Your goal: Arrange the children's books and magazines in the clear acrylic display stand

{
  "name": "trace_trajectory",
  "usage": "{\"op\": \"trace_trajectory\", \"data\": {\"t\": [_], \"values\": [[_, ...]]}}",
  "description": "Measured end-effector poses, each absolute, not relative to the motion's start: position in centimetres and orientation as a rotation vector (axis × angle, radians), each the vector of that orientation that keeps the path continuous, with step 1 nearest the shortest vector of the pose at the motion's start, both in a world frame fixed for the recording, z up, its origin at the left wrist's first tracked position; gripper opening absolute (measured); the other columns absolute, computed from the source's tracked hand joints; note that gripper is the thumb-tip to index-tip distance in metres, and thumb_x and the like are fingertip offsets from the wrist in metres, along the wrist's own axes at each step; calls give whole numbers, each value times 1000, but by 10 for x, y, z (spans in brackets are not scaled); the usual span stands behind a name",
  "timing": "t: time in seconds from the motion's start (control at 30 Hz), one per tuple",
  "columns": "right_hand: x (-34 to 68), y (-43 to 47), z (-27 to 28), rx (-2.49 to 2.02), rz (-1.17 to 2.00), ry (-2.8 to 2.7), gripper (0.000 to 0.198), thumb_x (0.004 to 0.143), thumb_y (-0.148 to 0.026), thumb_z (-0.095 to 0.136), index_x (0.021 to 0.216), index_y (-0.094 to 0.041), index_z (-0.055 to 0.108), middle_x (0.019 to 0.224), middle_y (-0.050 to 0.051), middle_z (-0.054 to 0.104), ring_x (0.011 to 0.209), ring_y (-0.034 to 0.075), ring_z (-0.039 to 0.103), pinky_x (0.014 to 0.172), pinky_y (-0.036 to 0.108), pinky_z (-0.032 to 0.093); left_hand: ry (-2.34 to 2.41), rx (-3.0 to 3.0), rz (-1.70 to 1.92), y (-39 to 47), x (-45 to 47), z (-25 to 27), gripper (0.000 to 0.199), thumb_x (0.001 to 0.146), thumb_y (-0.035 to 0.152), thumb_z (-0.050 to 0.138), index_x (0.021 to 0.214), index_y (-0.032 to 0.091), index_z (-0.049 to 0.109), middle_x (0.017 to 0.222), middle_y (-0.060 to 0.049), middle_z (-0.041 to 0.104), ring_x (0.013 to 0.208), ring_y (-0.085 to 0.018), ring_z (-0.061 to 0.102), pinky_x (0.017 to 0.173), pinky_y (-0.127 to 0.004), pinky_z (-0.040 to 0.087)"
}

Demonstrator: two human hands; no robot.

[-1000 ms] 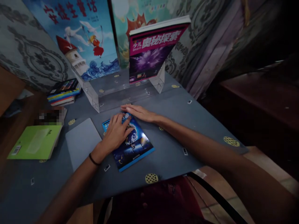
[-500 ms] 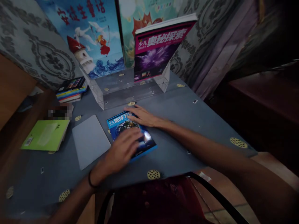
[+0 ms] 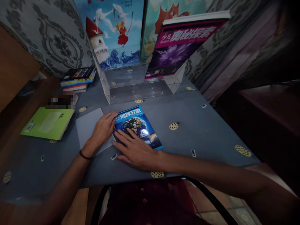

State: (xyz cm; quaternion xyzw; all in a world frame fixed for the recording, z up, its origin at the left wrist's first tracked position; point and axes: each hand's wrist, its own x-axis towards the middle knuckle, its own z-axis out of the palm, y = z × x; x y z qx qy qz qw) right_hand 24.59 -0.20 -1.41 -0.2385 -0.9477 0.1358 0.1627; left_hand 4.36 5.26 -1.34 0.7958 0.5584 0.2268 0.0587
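Observation:
A blue book with a globe on its cover (image 3: 150, 126) lies flat on the table in front of me. My right hand (image 3: 137, 151) is open over its lower left part, fingers spread across the cover and past its left edge. At the book's upper left corner rest the fingertips of my left hand (image 3: 104, 126), with the fingers stretched out side by side; its thumb is hard to make out. Under that hand lies a plain pale grey notebook or board (image 3: 86, 126), partly covered by my wrist and fingers.
Behind stands a clear acrylic book rack (image 3: 138, 92) with a purple-magenta book (image 3: 173, 54) tilted in it and a blue storybook (image 3: 119, 53) upright. A green book (image 3: 48, 123) and a small book stack (image 3: 78, 78) lie on the left. The table (image 3: 185, 137) has a patterned blue-grey cover.
My right hand has moved from the book's top edge down to its lower left. My left hand has gone from over the cover to the upper left corner. The camera view has shifted.

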Motion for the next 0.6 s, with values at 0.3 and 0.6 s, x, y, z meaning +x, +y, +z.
{"op": "trace_trajectory", "data": {"t": [0.3,0.6], "values": [[303,28,-21,-1236,422,-2445,63,99,-46,45,150,-10,39,161,24,28,151,37,20,120,62,25,1964,2560,486,40,58,-1,31,99,27,40,118,17,63,109,-15,66,105,-31,58,94,-49,49],[306,29,-27,-1224,415,-2396,60,98,-37,49,152,-13,37,161,21,29,151,37,22,121,58,26,1847,2226,773,18,73,-7,36,99,30,42,131,18,53,134,-16,60,124,-30,55,106,-51,45]]}}
